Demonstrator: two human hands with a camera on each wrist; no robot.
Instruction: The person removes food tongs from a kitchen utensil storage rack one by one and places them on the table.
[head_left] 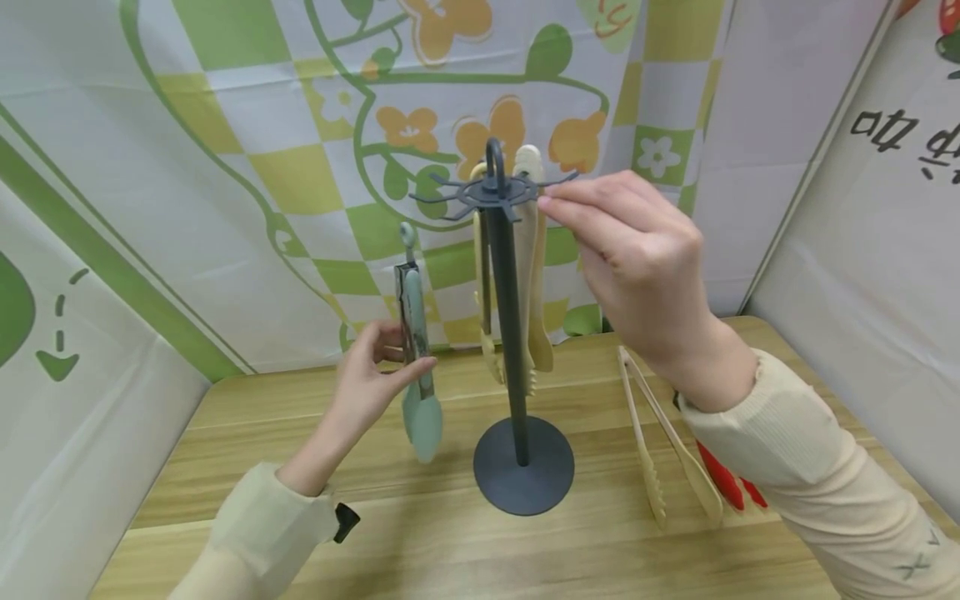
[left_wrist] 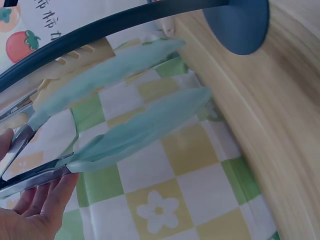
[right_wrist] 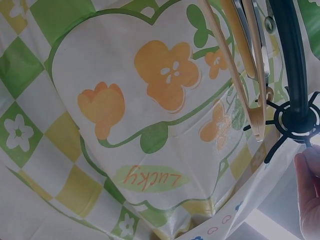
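Note:
My left hand [head_left: 363,379] holds mint-green tongs [head_left: 426,427] upright, left of a dark metal hanging rack [head_left: 511,333]. In the left wrist view, the fingers and thumb lie on the tongs' metal arms, and the two green heads [left_wrist: 145,127] stand apart. My right hand [head_left: 645,258] pinches one of the rack's top hooks between thumb and fingertips. In the right wrist view, the hook ring [right_wrist: 282,122] meets the fingertips of that hand [right_wrist: 311,185]. Beige tongs [head_left: 542,337] and yellowish tongs [head_left: 480,250] hang on the rack's far side.
Light wooden tongs [head_left: 641,442] lie spread on the wooden table [head_left: 420,533], right of the rack's round base [head_left: 523,492]. Red tongs [head_left: 723,479] lie partly hidden behind the right sleeve. A patterned cloth [head_left: 292,183] hangs behind the table.

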